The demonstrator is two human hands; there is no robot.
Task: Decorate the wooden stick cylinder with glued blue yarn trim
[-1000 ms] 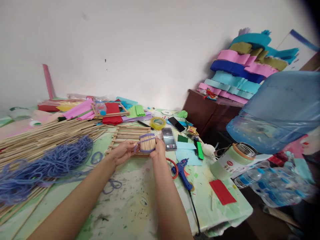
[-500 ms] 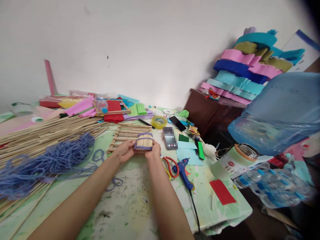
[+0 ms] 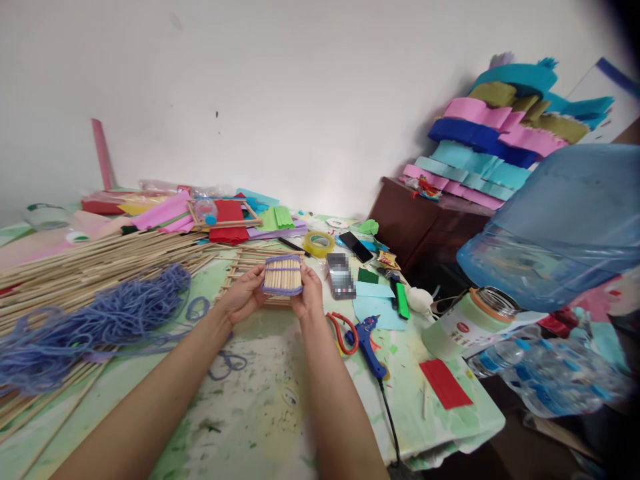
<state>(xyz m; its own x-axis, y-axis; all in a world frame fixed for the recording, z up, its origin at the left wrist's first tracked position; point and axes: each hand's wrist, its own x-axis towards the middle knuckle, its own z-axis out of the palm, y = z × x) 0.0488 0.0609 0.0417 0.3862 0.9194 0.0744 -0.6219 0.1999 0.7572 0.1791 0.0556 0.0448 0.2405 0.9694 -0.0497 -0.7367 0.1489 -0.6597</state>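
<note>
Between my two hands is a small panel of pale wooden sticks edged with purple cord (image 3: 283,275). My left hand (image 3: 245,293) grips its left side with thumb and fingers. On its right side, my right hand (image 3: 307,293) is closed the same way. Behind the panel, a frame of thin wooden sticks (image 3: 240,263) lies on the table, partly covered by the panel and my hands. A tangled heap of purple cord (image 3: 100,327) lies to the left, with loose loops trailing toward my left forearm.
Long wooden sticks (image 3: 100,267) cover the table's left side. To the right are a blue glue gun (image 3: 370,347), red-handled scissors (image 3: 345,333), a tape roll (image 3: 319,244), a phone (image 3: 356,247) and a green flask (image 3: 465,323). A large blue water bottle (image 3: 560,220) stands beyond the edge.
Both hands have raised the stick panel slightly and shifted it a little left. It is tilted so more of its stick face shows.
</note>
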